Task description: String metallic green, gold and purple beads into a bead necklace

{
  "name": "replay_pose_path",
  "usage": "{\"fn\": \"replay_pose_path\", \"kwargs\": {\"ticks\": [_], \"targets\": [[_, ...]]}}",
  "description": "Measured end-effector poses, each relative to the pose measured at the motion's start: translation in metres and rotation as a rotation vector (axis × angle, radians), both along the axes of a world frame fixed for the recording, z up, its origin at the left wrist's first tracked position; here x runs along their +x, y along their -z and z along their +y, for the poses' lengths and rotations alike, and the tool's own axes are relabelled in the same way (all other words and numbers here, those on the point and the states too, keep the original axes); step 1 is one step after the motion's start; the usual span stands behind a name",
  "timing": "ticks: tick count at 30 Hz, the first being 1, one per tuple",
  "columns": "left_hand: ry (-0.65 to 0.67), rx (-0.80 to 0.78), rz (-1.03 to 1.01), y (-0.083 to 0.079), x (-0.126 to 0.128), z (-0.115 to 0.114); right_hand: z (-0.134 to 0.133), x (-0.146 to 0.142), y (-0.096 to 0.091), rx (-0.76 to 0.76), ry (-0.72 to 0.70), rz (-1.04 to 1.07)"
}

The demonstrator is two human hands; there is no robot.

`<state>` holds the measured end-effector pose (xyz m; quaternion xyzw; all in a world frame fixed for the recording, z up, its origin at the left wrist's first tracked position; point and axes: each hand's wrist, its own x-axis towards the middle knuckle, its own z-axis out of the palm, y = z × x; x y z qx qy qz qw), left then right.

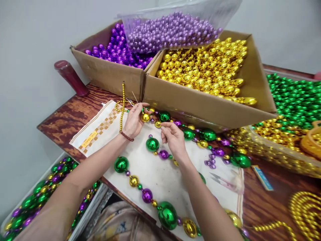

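My left hand (134, 119) is closed round a strand of beads, with a large gold bead (145, 117) at its fingertips. A thin needle (134, 97) points up just above that hand. My right hand (173, 136) is pinched closed; its index fingertip meets a smaller gold bead (157, 124), and what lies inside the pinch is hidden. Between and below my hands, a strung row of beads with a green bead (152, 144) and a purple bead (164, 154) lies on the white cloth (155, 182). A longer strand with a big green bead (167, 215) curves nearer to me.
Behind stand cardboard boxes of purple beads (112, 50) and gold beads (200, 72), a bag of lilac beads (170, 31) across them. Scissors (222, 180) and loose lilac beads (210, 161) lie right. A maroon bottle (72, 78) stands left; a bin of strands (37, 197) sits below.
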<state>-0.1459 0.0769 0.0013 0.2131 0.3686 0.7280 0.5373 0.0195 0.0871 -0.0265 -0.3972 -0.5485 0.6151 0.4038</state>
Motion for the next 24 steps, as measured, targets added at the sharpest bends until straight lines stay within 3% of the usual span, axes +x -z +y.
{"fn": "replay_pose_path", "kwargs": {"ticks": [5, 11, 15, 24], "targets": [[-0.009, 0.005, 0.318, 0.022, -0.006, -0.002, 0.004, -0.003, 0.001, 0.001, 0.005, 0.011], [0.206, 0.016, 0.699, 0.029, 0.003, -0.017, 0.008, -0.019, -0.008, 0.033, -0.010, 0.079], [0.271, 0.048, 0.796, 0.037, 0.004, -0.021, 0.009, -0.023, -0.007, 0.063, -0.020, 0.032], [0.328, -0.075, 0.880, 0.056, -0.006, -0.028, 0.023, 0.006, -0.007, 0.043, 0.314, 0.169]]}}
